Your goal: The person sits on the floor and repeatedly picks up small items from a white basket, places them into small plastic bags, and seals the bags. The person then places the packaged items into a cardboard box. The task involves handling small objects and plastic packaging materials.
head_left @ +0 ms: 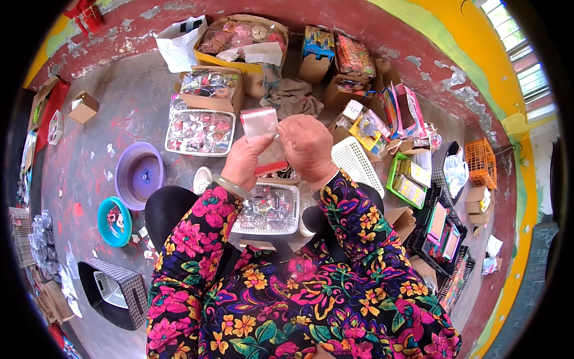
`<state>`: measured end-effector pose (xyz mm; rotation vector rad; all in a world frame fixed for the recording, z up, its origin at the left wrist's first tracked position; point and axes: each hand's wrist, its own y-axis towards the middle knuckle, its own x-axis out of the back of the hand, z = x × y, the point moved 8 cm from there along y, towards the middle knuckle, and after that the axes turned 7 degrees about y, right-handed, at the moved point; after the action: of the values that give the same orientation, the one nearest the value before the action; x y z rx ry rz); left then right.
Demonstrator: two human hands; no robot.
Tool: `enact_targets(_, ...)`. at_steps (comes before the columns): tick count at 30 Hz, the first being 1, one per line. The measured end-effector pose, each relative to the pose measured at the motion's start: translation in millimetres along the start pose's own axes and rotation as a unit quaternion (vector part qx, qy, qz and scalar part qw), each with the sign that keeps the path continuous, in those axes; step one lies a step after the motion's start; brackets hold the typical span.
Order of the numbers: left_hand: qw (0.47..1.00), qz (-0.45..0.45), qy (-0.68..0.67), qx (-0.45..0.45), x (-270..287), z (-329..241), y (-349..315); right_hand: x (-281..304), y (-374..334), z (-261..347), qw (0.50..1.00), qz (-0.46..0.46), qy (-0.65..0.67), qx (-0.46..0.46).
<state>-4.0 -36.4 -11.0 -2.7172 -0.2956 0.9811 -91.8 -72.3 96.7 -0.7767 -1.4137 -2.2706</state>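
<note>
My left hand (244, 160) is closed on a small clear plastic bag (258, 121) with a red strip along its top edge, the thumb lying over its lower part. My right hand (308, 146) is pinched shut at the bag's right edge; whatever its fingertips hold is too small or hidden to make out. Below both hands, between my legs, a white plastic basket (295, 222) holds many small wrapped items. Behind my hands, above that basket, a red-edged piece (272, 168) shows in part.
A white basket of packets (200, 131), a purple basin (140, 173) and a teal basin (113, 221) stand to the left. Cartons (209, 90) line the far wall. An upturned white basket (357, 164), a green tray (409, 179) and black crates (439, 233) are on the right.
</note>
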Motion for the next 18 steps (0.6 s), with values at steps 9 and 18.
enact_targets(9, 0.999, -0.017, 0.045, -0.026, 5.7, -0.7, 3.0, -35.2, -17.9, -42.9, 0.889, 0.071, 0.356, -0.28)
enact_targets(18, 0.999, 0.029, 0.034, 0.011, -4.5, 3.1, 1.4, -41.8, -32.8, -60.7, 0.75, 0.047, 0.492, -0.44)
